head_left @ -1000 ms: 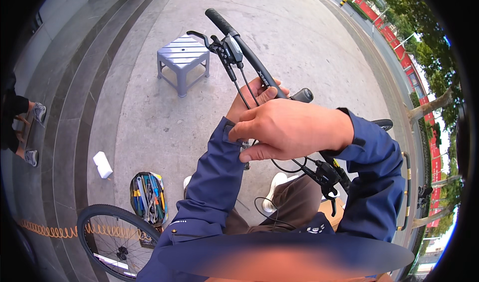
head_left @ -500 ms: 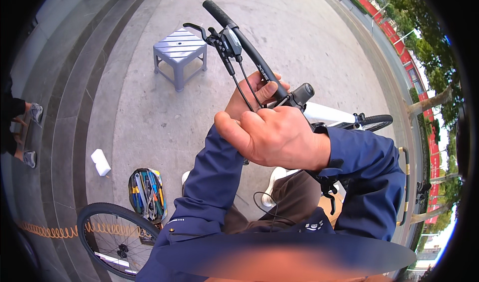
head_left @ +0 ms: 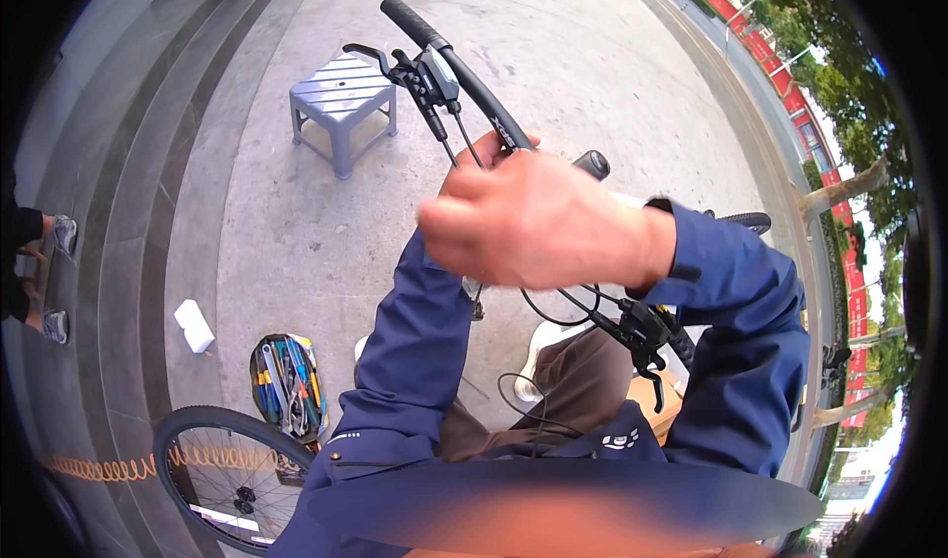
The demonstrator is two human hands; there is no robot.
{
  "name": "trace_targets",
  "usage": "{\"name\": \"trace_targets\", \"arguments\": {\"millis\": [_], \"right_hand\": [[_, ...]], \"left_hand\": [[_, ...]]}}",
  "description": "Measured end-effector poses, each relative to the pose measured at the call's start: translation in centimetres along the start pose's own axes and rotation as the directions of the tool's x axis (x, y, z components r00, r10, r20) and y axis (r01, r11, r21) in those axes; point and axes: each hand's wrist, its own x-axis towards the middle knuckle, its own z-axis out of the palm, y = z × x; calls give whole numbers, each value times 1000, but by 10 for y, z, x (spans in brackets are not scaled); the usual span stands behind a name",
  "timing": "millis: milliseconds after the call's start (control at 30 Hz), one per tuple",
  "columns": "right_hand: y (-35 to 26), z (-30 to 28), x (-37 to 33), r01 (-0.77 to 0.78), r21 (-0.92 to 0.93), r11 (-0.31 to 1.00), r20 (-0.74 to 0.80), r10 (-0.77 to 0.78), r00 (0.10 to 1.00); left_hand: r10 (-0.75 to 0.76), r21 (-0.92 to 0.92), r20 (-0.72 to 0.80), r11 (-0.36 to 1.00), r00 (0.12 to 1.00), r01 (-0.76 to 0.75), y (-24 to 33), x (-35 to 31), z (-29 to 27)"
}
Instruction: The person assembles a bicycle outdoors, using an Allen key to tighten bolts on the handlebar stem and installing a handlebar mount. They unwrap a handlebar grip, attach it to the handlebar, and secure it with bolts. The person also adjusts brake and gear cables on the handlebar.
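A black bicycle handlebar (head_left: 487,102) slants across the middle, with a brake lever and shifter unit (head_left: 427,79) near its upper grip. Two black cables run from this unit toward my hands. My left hand (head_left: 481,153) is closed round the handlebar below the unit, partly hidden behind my right hand. My right hand (head_left: 543,224) is curled closed in front of the bar's centre, slightly blurred, and whatever its fingers hold is hidden. Beneath my right wrist is the other brake lever and shifter unit (head_left: 644,333), with looping cables. A black rounded stem end (head_left: 592,164) shows beyond my right hand.
A grey plastic stool (head_left: 342,104) stands ahead at left. A bag of tools (head_left: 288,385), a loose bicycle wheel (head_left: 168,469) and a white block (head_left: 195,327) lie at left, near stone steps (head_left: 123,262) and an orange coiled hose (head_left: 94,466). Another person's feet (head_left: 59,281) are at far left.
My right hand has risen a little and now covers more of my left hand. The handlebar has shifted slightly left in view, and the lower lever unit shows more fully.
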Motion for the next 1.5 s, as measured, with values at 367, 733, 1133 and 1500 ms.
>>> {"name": "trace_targets", "arguments": {"millis": [367, 733, 1133, 1500], "right_hand": [[-8, -12, -18, -238, 445, 863, 210, 158, 965], [-17, 9, -1, -168, -142, 976, 150, 189, 971], [15, -20, 9, -291, 364, 885, 338, 166, 927], [-24, 8, -16, -100, -43, 994, 78, 103, 992]], "left_hand": [[2, 56, 28, 998, 1000, -3, 0, 9, -4], [3, -11, -70, 1000, 998, -4, 6, -5, 16], [21, -17, -96, 1000, 995, -22, 9, -9, 19], [10, 12, 12, 1000, 1000, -10, -2, 11, -4]]}}
